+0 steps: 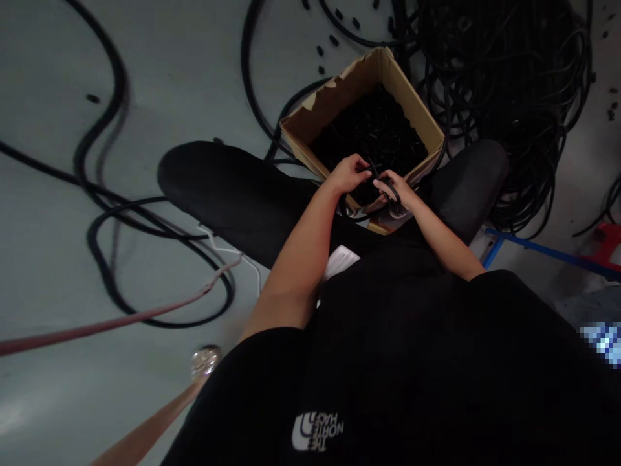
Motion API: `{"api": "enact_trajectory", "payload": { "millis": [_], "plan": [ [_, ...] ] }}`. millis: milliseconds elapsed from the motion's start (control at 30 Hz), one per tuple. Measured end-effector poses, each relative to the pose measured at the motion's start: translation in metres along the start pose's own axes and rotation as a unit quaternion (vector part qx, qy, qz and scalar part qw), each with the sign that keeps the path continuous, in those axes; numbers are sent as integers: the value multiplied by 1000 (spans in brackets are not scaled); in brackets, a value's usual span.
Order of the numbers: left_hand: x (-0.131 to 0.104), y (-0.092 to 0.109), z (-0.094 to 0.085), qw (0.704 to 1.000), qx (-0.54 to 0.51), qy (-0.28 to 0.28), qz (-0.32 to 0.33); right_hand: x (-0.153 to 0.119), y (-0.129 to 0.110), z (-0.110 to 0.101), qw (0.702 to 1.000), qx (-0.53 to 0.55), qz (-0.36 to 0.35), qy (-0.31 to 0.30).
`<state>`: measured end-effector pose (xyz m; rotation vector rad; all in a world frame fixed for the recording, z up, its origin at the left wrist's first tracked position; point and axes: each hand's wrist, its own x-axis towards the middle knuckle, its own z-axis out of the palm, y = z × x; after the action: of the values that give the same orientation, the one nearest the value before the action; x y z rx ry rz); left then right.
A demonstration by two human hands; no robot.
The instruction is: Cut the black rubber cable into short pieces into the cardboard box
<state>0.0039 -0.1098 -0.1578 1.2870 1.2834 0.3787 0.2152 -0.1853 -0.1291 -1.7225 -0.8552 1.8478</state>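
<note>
My left hand [350, 173] is over the near rim of an open cardboard box [305, 133], with its thumb and fingers pinched together. What sits between its fingertips is too dark and small to make out. Close beside it, my right hand [394, 188] is closed around a thin black hose [396, 206], which loops below the fingers. A short dark length of it shows between the two hands. Many small black pieces [376, 126] fill the bottom of the box, which stands between my spread legs.
A large heap of coiled black hose [509, 97] lies at the right. Loose black pieces [334, 40] dot the floor. Thick black hose [116, 71] and a reddish hose [121, 320] run along the left. A blue frame [548, 251] stands at right.
</note>
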Motion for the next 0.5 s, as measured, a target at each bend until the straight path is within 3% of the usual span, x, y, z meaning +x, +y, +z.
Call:
{"api": "enact_trajectory", "payload": {
  "millis": [233, 500],
  "plan": [
    [-3, 3, 0, 1000, -20, -17, -5, -1, -4, 1, 999, 2, -17, 31],
    [-5, 10, 0, 998, -39, -7, 50, 2, -4, 2, 998, 3, -20, 53]
  ]
}}
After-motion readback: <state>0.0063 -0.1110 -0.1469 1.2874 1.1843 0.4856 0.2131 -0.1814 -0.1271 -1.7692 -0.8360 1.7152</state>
